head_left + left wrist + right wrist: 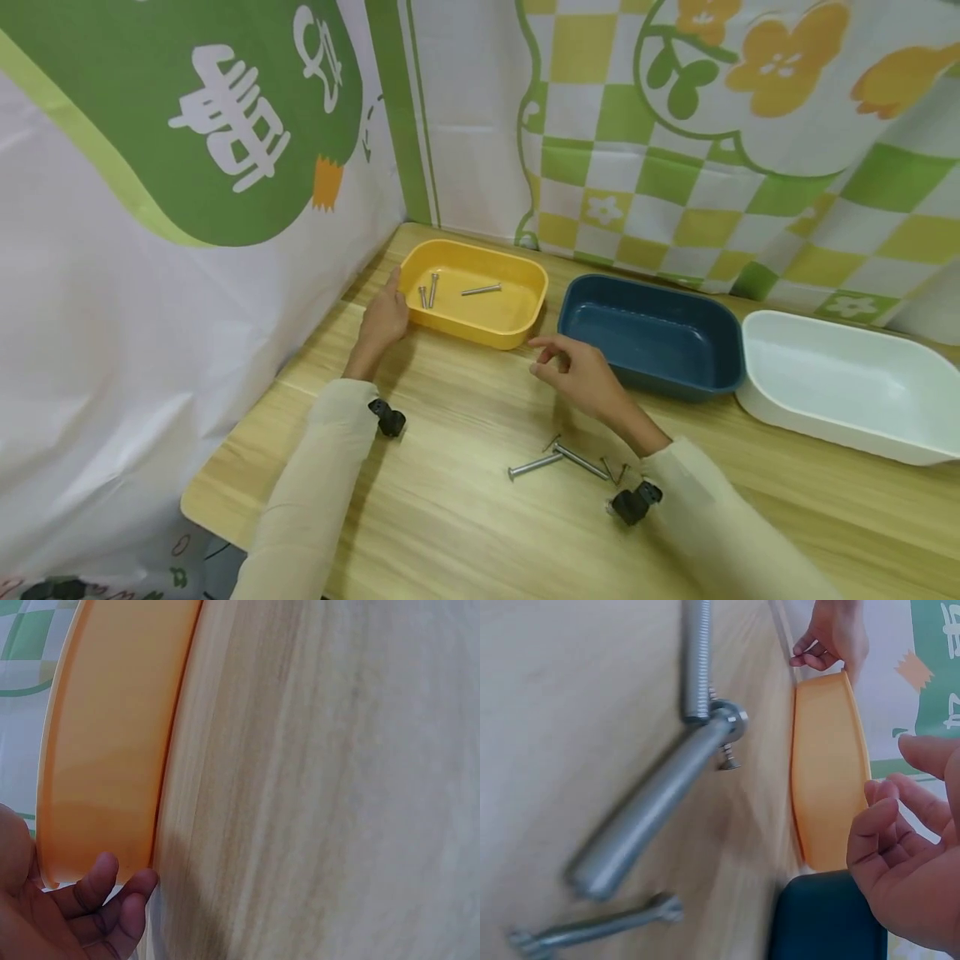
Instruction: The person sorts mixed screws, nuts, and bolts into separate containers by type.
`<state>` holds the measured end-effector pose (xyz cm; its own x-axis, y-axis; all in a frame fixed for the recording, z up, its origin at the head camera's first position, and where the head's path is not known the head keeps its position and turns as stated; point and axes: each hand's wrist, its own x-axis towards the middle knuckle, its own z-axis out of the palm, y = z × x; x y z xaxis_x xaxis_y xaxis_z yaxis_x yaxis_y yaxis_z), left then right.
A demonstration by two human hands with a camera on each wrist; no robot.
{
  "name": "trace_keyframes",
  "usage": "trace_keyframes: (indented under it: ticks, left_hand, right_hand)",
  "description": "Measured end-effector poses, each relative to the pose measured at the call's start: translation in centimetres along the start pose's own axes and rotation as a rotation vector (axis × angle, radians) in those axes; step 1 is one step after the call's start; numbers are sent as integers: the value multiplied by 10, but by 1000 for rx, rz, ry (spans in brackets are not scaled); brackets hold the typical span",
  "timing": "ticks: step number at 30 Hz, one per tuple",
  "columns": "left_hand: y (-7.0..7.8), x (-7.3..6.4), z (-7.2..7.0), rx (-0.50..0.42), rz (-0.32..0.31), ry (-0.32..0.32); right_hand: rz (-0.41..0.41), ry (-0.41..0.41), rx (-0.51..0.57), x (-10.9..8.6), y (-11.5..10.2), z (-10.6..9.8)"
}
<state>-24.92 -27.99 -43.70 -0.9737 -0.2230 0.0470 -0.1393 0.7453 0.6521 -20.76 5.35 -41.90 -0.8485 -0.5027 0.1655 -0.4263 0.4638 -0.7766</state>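
Observation:
The yellow plastic tray (487, 335) holds three silver bolts (481, 290). At its left end is my left hand (384, 319), its fingers touching the outer wall. In the left wrist view, the partly bent fingers (97, 907) lie by the tray's end and hold nothing visible. Near the tray's front right corner hovers my right hand (573, 371), with loosely bent fingers and nothing between them. Below it on the table lie two large bolts (535, 465) and several small screws (609, 471). The right wrist view shows a large bolt (652, 802) close up, blurred.
A dark blue tray (652, 333) stands just right of the yellow one. Beyond it, a white tray (847, 375) sits against its side. All stand on a wooden table (450, 517), with a printed curtain (645, 167) behind and a white one at left.

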Motion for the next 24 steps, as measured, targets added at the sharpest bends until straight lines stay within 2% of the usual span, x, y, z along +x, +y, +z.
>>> trace_keyframes:
  ticks: [11,24]
  left_hand:
    - [-3,2,1,3,6,-4]
    - [-3,2,2,-6,13,-5]
  right_hand:
    - [39,-72,25,-34,14,-4]
    - [66,-91,49,-66,24,-18]
